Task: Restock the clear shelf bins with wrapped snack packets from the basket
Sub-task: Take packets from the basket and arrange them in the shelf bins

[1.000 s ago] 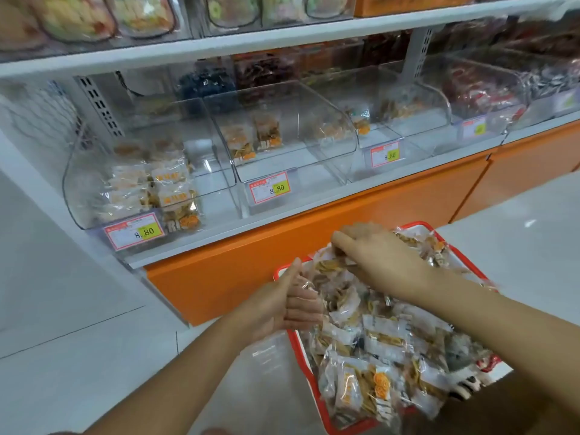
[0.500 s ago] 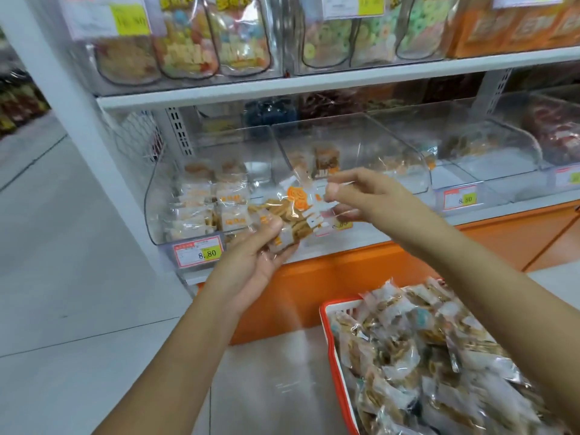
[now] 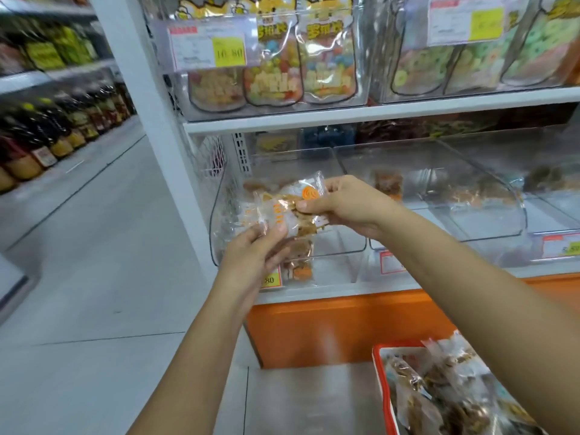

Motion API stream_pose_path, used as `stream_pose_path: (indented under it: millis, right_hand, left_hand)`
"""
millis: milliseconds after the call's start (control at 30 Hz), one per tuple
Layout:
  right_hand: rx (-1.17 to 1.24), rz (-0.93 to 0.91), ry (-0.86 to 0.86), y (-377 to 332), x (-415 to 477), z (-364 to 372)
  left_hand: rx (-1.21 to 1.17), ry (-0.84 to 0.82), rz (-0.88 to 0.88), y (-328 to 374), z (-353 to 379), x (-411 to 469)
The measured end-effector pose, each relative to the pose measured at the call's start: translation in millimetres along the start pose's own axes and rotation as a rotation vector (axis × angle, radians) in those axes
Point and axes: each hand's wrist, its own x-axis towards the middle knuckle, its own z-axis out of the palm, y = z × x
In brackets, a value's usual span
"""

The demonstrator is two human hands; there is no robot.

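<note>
Both hands hold clear wrapped snack packets [image 3: 290,208] with orange print in front of the leftmost clear shelf bin [image 3: 342,246]. My left hand [image 3: 257,249] pinches the lower edge of the packets from below. My right hand [image 3: 342,204] pinches their upper right part between thumb and fingers. Behind the packets the leftmost bin holds several similar packets. The red basket [image 3: 381,381], heaped with more wrapped packets [image 3: 439,394], sits on the floor at the bottom right.
More clear bins [image 3: 455,196] with a few packets run to the right on the same shelf, price tags [image 3: 558,246] on their fronts. Bagged sweets [image 3: 301,67] hang on the shelf above. An orange base [image 3: 345,324] lies below. An aisle with bottles [image 3: 47,130] is left.
Both hands rose from the basket with packets and moved up to the leftmost bin's opening. The view lifted, so the basket dropped to the bottom right corner.
</note>
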Motion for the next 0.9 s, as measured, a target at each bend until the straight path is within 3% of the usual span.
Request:
stream_pose_path:
  millis: [133,267,500,600,733,900]
  right_hand:
    - [-0.053,0.041,-0.115,4,14,-2]
    - [-0.228,0.034,-0.263,-1,20,-5]
    - [-0.406,-0.202,-0.150,-3,31,3]
    - [-0.364,-0.118,-0.103,6,34,-6]
    - [-0.261,0.005,0.034,16,39,-10]
    - [-0.489,0.051,0.034,11,43,3]
  left_hand:
    - [-0.080,0.114,0.044,3,-14,10]
    - [0.024,0.202,0.118,3,-25,20]
    - [0.307,0.196,0.247,1,-23,26]
    - [0.451,0.262,0.299,-2,-21,29]
    - [0.873,0.306,0.323,-13,-25,30]
    - [1.154,0.306,0.318,-18,-29,29]
